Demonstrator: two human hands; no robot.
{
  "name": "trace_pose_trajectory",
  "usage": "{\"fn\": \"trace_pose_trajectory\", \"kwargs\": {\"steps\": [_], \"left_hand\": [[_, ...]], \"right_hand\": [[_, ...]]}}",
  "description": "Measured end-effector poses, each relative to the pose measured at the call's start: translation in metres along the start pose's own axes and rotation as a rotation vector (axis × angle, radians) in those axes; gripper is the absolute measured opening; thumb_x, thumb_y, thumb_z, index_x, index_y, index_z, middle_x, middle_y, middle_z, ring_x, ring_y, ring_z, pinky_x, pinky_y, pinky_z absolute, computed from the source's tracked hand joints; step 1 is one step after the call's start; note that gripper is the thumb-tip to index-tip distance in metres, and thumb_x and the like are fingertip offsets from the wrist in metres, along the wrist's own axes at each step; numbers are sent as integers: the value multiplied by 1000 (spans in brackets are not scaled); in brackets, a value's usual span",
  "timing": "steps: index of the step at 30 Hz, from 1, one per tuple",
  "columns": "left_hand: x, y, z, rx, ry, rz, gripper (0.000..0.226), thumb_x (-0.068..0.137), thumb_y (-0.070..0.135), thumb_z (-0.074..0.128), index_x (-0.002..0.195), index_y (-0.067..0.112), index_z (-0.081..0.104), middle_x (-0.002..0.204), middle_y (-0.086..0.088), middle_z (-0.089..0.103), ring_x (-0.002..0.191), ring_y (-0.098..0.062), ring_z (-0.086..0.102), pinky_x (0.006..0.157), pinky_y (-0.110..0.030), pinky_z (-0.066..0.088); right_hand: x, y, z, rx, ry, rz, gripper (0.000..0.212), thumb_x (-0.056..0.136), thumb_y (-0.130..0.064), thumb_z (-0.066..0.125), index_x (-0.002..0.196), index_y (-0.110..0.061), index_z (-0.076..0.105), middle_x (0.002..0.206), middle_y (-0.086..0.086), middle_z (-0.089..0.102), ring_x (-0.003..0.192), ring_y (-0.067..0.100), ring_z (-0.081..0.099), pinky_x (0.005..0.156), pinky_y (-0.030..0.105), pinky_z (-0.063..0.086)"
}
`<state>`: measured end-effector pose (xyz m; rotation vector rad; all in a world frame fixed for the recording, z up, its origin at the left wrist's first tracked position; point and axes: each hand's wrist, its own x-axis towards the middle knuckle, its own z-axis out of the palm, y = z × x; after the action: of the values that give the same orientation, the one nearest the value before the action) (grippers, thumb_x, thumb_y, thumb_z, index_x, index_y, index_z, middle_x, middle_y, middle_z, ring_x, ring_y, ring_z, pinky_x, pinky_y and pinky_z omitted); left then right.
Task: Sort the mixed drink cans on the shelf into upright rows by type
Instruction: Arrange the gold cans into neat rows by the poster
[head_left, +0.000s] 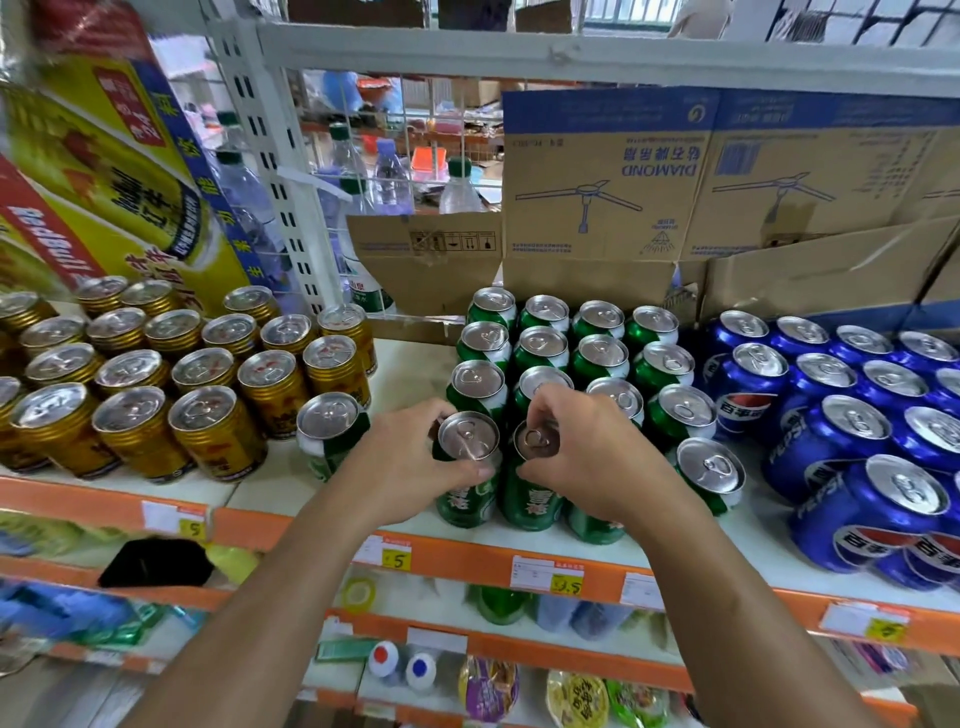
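Observation:
Several green cans (543, 345) stand upright in rows at mid-shelf. My left hand (402, 467) grips a green can (467, 441) at the front of that group. My right hand (592, 452) grips the top of the green can (530, 499) beside it. One green can (330, 431) stands alone to the left, next to the gold cans (135, 395). Another green can (711, 470) leans at the right front. Blue Pepsi cans (857, 421) fill the right side in rows.
The white shelf (410, 364) has an orange front rail (452, 558) with price tags. Cardboard boxes (608, 197) stand behind the green and blue cans. A yellow Red Bull carton (104, 171) and water bottles (389, 176) are at the back left. Lower shelves hold other goods.

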<state>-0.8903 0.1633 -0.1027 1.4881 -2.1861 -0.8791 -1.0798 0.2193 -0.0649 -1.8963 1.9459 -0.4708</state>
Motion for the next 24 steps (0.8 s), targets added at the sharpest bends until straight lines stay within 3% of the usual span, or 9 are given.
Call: {"fn": "trace_pose_trajectory", "kwargs": {"steps": [4,11,18,24], "left_hand": [[1,-1,8,-3,51,10,54,67,58,77,110,32,58,107,10,63,100,-11,56,84,-36,50],[4,-4,7,-8,31,51,51,68,60,75,107,33,57,102,11,64,91,-10,59,80,-41,51],[0,-4,5,9,-22,56,51,72,58,73,113,35,53,107,11,62,95,-9,57,83,-37,50],[-9,6,-16,274,13,70,70,73,63,69,134,35,48,134,8,52,121,-15,49,98,-38,44]], "right_hand": [[2,3,1,-6,7,-2,35,77,-27,78,92,-27,47,91,-3,58,79,18,56,64,34,49],[0,3,4,-31,20,5,35,77,-30,77,98,-25,48,93,-2,60,82,18,56,70,40,53],[-7,3,7,-44,54,28,47,80,-33,74,120,-22,50,108,2,59,96,22,55,78,37,51],[-9,-3,13,-76,112,-30,45,86,-38,66,123,-18,52,123,1,54,110,22,46,84,33,42]]}}
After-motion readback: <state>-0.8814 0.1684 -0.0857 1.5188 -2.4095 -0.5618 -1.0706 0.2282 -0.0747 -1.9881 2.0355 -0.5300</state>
